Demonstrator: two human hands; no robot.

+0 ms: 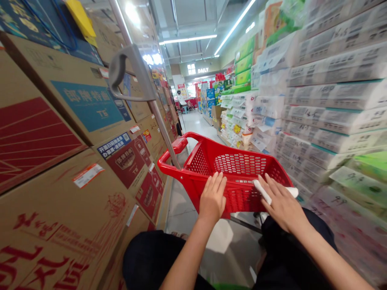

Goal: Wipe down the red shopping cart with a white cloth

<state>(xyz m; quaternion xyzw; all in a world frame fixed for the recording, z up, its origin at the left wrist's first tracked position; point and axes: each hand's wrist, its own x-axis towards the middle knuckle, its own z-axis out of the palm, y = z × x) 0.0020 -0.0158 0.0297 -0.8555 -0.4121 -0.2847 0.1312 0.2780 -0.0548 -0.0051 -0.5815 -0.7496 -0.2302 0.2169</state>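
A red plastic shopping cart basket [242, 165] with perforated walls stands in front of me, its red handle at the left end. My left hand [213, 197] rests on its near rim, fingers stretched out and nothing in them. My right hand [279, 203] lies on the same rim farther right, pressing down a white cloth or tissue [262, 191]. The white material sticks out on both sides of that hand; its middle is hidden beneath the fingers. My right thumb is not clearly visible.
Stacked cardboard boxes [78, 217] line the left side. A metal pole with a grey handle [133, 74] slants up beside the cart. Stacked packs of tissue paper [326, 96] wall the right. A pale floor aisle [195, 125] runs ahead. My dark-clothed knees are below.
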